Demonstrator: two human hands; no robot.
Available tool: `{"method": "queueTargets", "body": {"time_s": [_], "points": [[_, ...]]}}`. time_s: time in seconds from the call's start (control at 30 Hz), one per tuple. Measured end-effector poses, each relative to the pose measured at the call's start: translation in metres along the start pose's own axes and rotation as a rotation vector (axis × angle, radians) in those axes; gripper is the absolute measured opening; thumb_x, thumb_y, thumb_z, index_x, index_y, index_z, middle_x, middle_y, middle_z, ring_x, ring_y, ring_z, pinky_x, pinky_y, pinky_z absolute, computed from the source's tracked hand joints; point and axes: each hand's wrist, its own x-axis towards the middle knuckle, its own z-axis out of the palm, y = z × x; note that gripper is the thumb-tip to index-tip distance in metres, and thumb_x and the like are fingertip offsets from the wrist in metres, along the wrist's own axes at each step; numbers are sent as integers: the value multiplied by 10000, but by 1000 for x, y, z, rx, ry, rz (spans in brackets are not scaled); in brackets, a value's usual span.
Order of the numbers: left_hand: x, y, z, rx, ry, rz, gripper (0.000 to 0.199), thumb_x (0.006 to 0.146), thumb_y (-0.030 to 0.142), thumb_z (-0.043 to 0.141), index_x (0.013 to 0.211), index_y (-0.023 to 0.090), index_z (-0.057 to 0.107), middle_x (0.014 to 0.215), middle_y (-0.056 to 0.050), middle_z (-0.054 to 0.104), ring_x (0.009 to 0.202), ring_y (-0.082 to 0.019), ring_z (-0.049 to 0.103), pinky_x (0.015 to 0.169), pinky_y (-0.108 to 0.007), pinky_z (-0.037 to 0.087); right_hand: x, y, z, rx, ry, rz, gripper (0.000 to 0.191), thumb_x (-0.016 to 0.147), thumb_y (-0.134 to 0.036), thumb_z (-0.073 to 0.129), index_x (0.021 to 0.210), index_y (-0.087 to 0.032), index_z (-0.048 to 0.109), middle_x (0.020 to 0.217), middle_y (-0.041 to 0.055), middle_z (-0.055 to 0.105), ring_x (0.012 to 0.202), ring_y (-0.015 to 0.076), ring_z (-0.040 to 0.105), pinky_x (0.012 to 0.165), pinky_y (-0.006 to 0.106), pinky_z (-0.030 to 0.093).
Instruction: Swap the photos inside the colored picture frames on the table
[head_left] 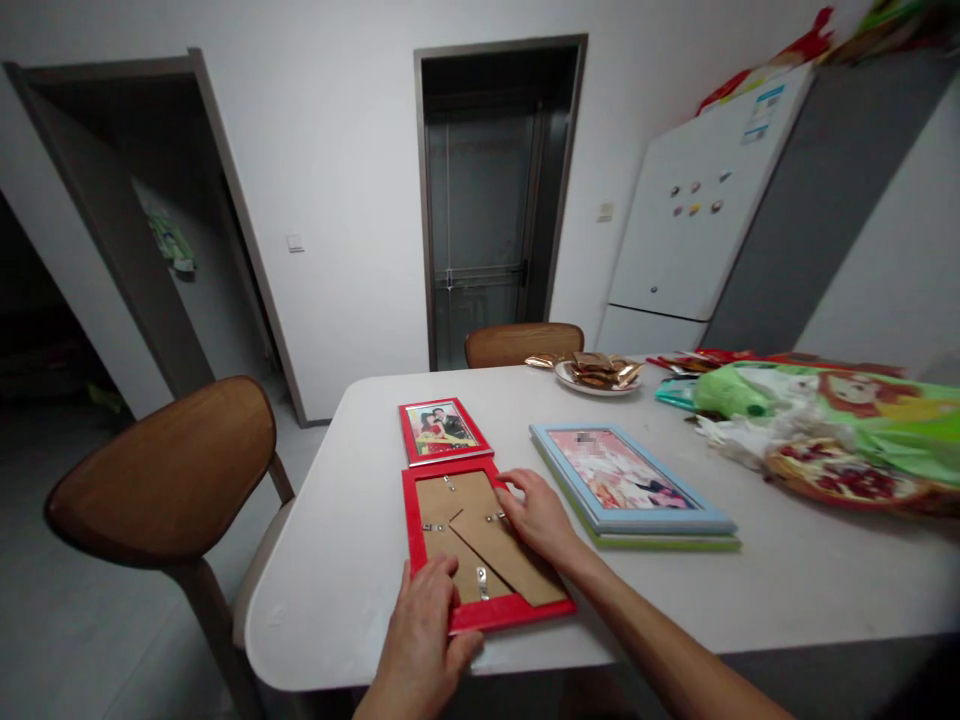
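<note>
A red picture frame [442,541] lies back side up on the table, showing its brown backing board, small metal clips and a slanting stand flap. My left hand [429,625] grips its lower left corner, fingers bent over the edge and thumb at the near rim. Along the right side of the same frame, my right hand [538,512] is closed on the edge, its fingertips touching the backing. Just beyond lies a smaller red-framed photo [444,430], face up and close against the far edge.
Right of my hands, a blue picture frame [637,480] is stacked on a green one [667,543]. Farther back on the white table [322,560] stand a plate of wrapped snacks [600,375], a bowl of dark red pieces [840,480] and green bags [750,395]. Wooden chairs [172,470] stand around.
</note>
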Motion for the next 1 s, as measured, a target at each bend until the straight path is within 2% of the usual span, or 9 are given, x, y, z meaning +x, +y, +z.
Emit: {"method": "queueTargets", "body": {"time_s": [0.17,0.23,0.33,0.5,0.6,0.7,0.77,0.87,1.0], "points": [[-4,2,9,-56,97,42,131,711,236,517,828,177,516,1155,-125,507,1102,-269,426,932,-511,297,-67,5,-25,775,149,472,487,694,-418,516,1106,-161,486,987,95,610,890,205,577,764,341,453],[-7,8,17,-128,163,37,202,726,246,500,914,171,497,1134,-132,511,1062,-262,458,909,-500,326,-82,-13,-25,1015,186,505,560,690,-406,541,1178,-165,413,945,79,629,878,201,589,776,340,458],[-15,20,27,-278,240,-16,320,750,268,477,1050,166,431,1136,-131,498,1009,-233,496,880,-449,368,-90,-50,-19,1135,225,419,561,674,-375,565,1164,-139,427,955,81,630,878,213,587,771,349,466],[-24,37,19,-626,219,-31,245,772,362,460,930,176,469,1226,-114,446,1145,-224,401,944,-392,318,-90,-101,-22,807,193,255,397,676,-296,525,1018,-96,539,907,103,635,842,231,583,769,368,465],[-20,43,-7,-955,197,-33,414,772,430,450,1093,179,380,1266,-126,412,1166,-210,386,947,-359,328,-92,-113,-26,417,83,-57,414,680,-192,474,1086,-116,514,1066,120,571,1004,236,507,894,398,385],[-15,46,-33,-1194,201,-67,515,780,441,445,1199,188,284,1270,-132,411,1145,-215,413,933,-360,353,-98,-112,-16,75,-94,-304,618,603,-66,470,1214,-129,402,1264,126,408,1183,226,331,1003,418,252],[-13,44,-41,-1257,185,-118,557,758,398,503,1216,182,270,1216,-129,474,1094,-222,469,911,-359,382,-103,-108,-3,-74,-210,-301,714,552,-21,474,1250,-105,352,1298,147,354,1210,238,282,1014,435,223],[-13,31,-35,-1279,185,-212,620,715,311,576,1230,182,256,1145,-109,541,1022,-223,529,869,-358,426,-110,-104,13,-155,-315,-264,755,531,-44,534,1259,-89,337,1309,166,326,1209,259,270,1011,436,218],[-14,5,-17,-1229,182,-372,574,718,249,565,1214,168,288,1135,-112,551,948,-226,576,801,-365,474,-115,-96,9,-87,-408,-296,752,555,-276,645,1237,-106,376,1287,170,355,1189,267,301,980,428,262]]}}
